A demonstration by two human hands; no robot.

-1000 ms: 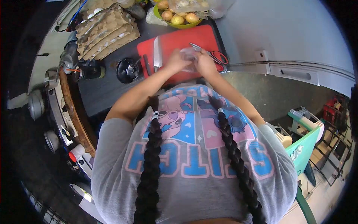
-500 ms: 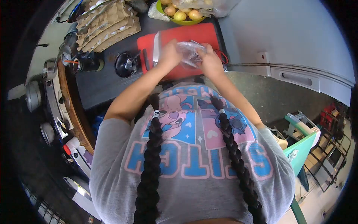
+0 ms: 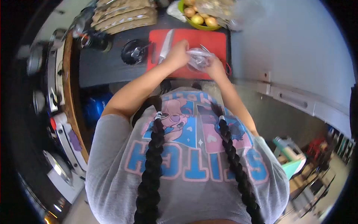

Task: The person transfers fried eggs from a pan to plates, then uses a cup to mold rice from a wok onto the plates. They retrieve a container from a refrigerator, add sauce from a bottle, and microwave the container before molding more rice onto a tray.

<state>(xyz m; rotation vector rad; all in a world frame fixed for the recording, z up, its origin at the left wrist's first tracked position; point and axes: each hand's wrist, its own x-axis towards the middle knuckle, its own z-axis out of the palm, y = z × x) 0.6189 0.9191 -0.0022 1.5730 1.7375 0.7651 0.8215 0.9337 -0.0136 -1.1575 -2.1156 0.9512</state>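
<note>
My left hand (image 3: 179, 55) is closed on the left side of a clear plastic bag (image 3: 199, 59). The bag's other side is pinched by my right hand (image 3: 215, 69), whose fingertips are partly covered by crumpled plastic. Both hands hover over a red cutting board (image 3: 210, 36). A knife (image 3: 167, 43) with a broad, pale blade lies on the board just left of my left hand. Behind the bag, a thin metallic tip (image 3: 203, 47) pokes out; what it belongs to is hidden. Whether anything is inside the bag is too blurred to tell.
Left of the board sits a black bowl (image 3: 133, 52) with a utensil in it. Stacked egg trays (image 3: 128, 18) and a green bowl of onions (image 3: 203, 27) stand at the back. A dark jar (image 3: 100, 42) is farther left, and a white fridge (image 3: 294, 48) borders the right.
The camera view has shifted, so the board and hands sit slightly farther right. Both hands still hold the plastic bag, and the knife's blade shows more fully.
</note>
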